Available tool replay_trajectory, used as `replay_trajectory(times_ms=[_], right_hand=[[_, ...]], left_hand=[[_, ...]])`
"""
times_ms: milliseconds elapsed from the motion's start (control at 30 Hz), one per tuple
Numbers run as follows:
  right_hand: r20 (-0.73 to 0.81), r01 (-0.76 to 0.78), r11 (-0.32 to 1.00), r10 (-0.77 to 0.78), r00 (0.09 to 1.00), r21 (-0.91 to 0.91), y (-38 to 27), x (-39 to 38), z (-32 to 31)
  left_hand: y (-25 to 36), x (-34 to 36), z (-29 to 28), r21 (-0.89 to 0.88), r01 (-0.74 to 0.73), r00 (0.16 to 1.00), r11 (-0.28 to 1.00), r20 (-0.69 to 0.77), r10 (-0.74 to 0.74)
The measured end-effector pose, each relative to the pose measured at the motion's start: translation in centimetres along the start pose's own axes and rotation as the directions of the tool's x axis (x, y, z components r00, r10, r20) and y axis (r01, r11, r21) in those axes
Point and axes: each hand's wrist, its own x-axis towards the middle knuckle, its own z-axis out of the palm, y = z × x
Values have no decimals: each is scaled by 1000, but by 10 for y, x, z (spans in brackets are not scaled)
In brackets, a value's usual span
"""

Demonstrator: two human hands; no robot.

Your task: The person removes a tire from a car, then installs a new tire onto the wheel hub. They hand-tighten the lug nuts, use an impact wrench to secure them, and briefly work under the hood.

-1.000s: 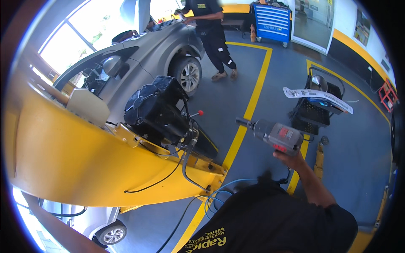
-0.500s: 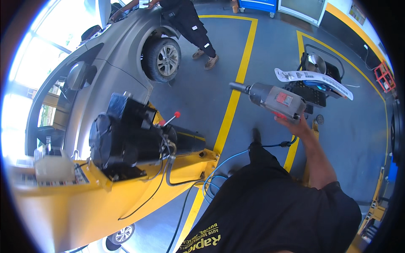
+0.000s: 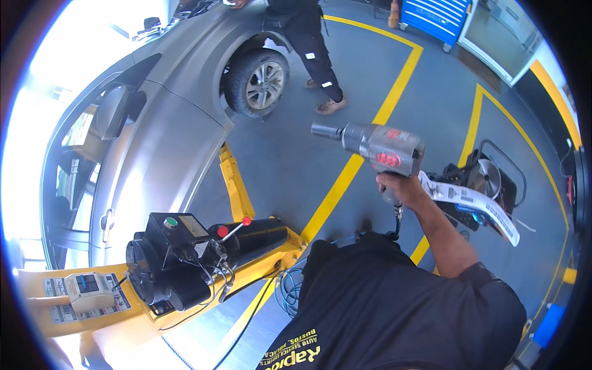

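Note:
My right hand (image 3: 399, 187) is wrapped around the handle of a grey air impact wrench (image 3: 385, 148) with red markings. A long dark socket (image 3: 327, 130) sits on its nose, pointing left toward the grey car (image 3: 166, 98). The tool is held up in front of me, apart from the car's front wheel (image 3: 262, 83). A hose fitting (image 3: 398, 216) hangs from the bottom of the handle. My left hand does not show.
A yellow lift post (image 3: 148, 320) carries a black power unit (image 3: 169, 265) with a red-knobbed lever. Blue hose (image 3: 288, 290) lies coiled beside me. A co-worker (image 3: 302, 43) stands by the car. Right, a black cart (image 3: 515, 179) bears a long white strip. A blue tool chest (image 3: 433, 21) stands far back.
My view has turned and moved toward the car and lift post. The impact wrench has swung to a more level position, its socket farther left. My right hand still grips it.

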Motion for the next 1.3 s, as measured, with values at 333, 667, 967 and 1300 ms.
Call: replay_trajectory(times_ms=[333,667,967,1300], right_hand=[[-84,153,986,-158,984,-67,-64,90,33],[-320,306,937,-242,916,167,-81,92,153],[-338,266,964,-245,909,17,-86,97,189],[-119,304,603,-559,820,-738,-84,146,172]], left_hand=[[-57,73,-5,-67,-18,999,998,-51,15],[-122,162,-18,-189,-64,997,980,27,71],[-153,187,-31,-231,-71,997,970,18,78],[-164,208,-30,-147,-75,996,986,-59,67]])
